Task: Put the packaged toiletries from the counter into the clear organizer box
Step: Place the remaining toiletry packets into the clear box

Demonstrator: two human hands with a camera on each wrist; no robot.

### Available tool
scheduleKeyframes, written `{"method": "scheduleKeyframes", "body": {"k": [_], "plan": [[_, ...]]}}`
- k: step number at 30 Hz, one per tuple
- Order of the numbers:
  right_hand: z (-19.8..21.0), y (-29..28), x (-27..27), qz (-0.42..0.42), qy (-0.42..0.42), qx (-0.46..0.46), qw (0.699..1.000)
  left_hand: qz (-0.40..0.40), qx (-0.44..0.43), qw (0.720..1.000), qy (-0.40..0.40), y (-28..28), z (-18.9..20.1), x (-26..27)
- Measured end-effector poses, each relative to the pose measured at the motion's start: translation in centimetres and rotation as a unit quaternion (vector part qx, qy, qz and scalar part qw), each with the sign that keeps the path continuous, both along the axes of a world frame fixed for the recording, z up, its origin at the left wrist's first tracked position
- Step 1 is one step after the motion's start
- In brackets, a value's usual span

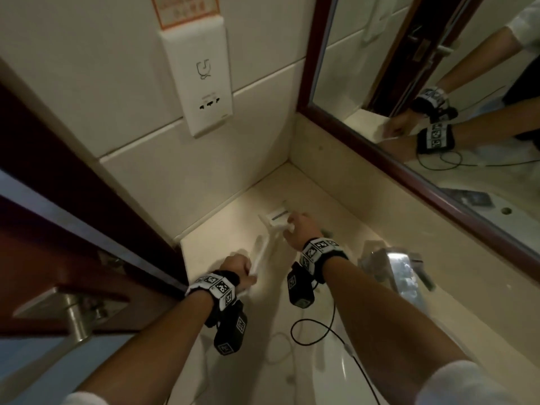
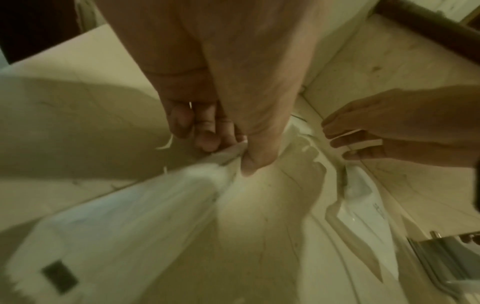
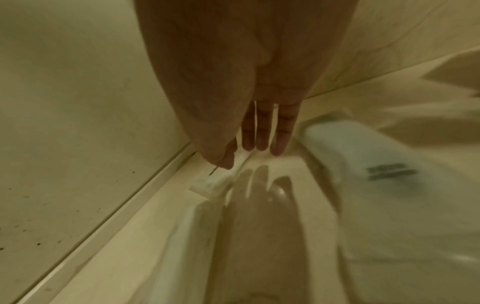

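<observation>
My left hand (image 1: 238, 268) (image 2: 228, 152) pinches one end of a long white packet (image 1: 261, 252) (image 2: 116, 226), which is blurred and carries a dark barcode patch. My right hand (image 1: 295, 226) (image 3: 236, 154) reaches into the counter's back corner with nearly straight fingers. Its thumb and fingertips pinch the edge of a thin white packet (image 1: 277, 216) (image 3: 207, 183). A larger white packet (image 3: 376, 164) (image 2: 363, 205) with dark print lies on the counter beside that hand. The clear organizer box (image 1: 388, 258) (image 2: 446, 253) stands to the right of my right forearm.
The beige counter (image 1: 336, 194) ends at a tiled wall with a socket panel (image 1: 204, 83) and a framed mirror (image 1: 438, 83) on the right. A dark door with a metal handle (image 1: 73, 311) stands close on the left. A black cable (image 1: 315, 331) loops below my wrists.
</observation>
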State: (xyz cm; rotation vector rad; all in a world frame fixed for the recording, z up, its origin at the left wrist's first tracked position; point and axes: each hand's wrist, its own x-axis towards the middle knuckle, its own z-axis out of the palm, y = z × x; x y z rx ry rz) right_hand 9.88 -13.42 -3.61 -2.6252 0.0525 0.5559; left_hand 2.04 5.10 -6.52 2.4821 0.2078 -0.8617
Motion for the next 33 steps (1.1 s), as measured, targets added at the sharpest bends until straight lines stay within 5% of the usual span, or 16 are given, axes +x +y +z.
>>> {"method": "scheduleKeyframes", "body": {"k": [11,16,20,33], "plan": [[-2.6,3.2,2.6,-0.060,-0.041,-0.059,0.996,0.071,-0.059,0.993,-0.073,3.7,0.0,1.0],[-2.0,2.6,2.1,-0.151,-0.022,0.091,0.984,0.112,-0.079,0.989,-0.065,4.3,0.2,1.2],[-0.2,1.5,0.4,-0.146,-0.054,0.107,0.982,0.111,-0.091,0.987,-0.069,3.7,1.5,1.0],[10.1,-9.5,-11.1,-0.201,-0.171,0.079,0.961,-0.056,-0.134,0.984,-0.104,-5.7,9.0,-2.3]]}}
